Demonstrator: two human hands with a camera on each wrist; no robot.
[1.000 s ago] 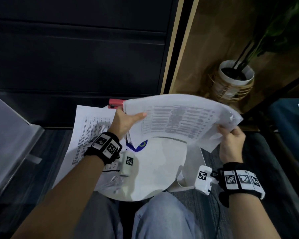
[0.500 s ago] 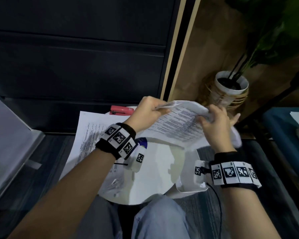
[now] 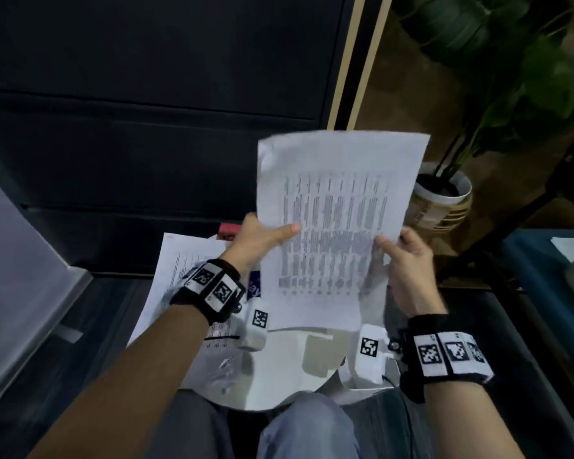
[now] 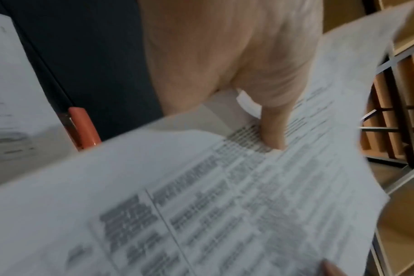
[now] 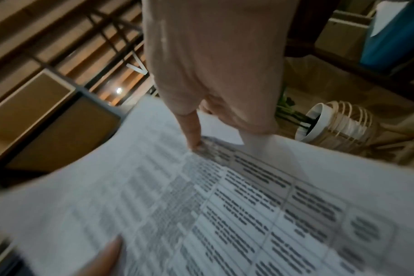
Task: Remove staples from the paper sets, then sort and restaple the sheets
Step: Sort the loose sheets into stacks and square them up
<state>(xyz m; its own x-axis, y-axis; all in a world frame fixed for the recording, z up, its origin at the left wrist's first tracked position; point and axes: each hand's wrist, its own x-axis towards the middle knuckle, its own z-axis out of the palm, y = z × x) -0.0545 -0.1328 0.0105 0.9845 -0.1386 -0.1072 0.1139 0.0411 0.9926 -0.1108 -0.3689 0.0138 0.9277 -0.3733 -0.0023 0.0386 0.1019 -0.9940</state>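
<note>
A printed sheet [image 3: 338, 226] is held upright at frame centre, its long axis running top to bottom. Its lower left edge is pinched by the left hand [image 3: 262, 240], its lower right edge by the right hand [image 3: 408, 263], both equally near.

Stapler [image 3: 228, 230] behind raised printed sheet [image 3: 338, 220]

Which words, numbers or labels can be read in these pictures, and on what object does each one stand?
No text can be read in any view.
Held sheet, pinched by the left hand and the right hand: printed table rows, blurred.
Sheet on the round table: lines of print, too small.
Wrist bands: square black-and-white code markers only, no words.
Red stapler: no label visible.
</note>
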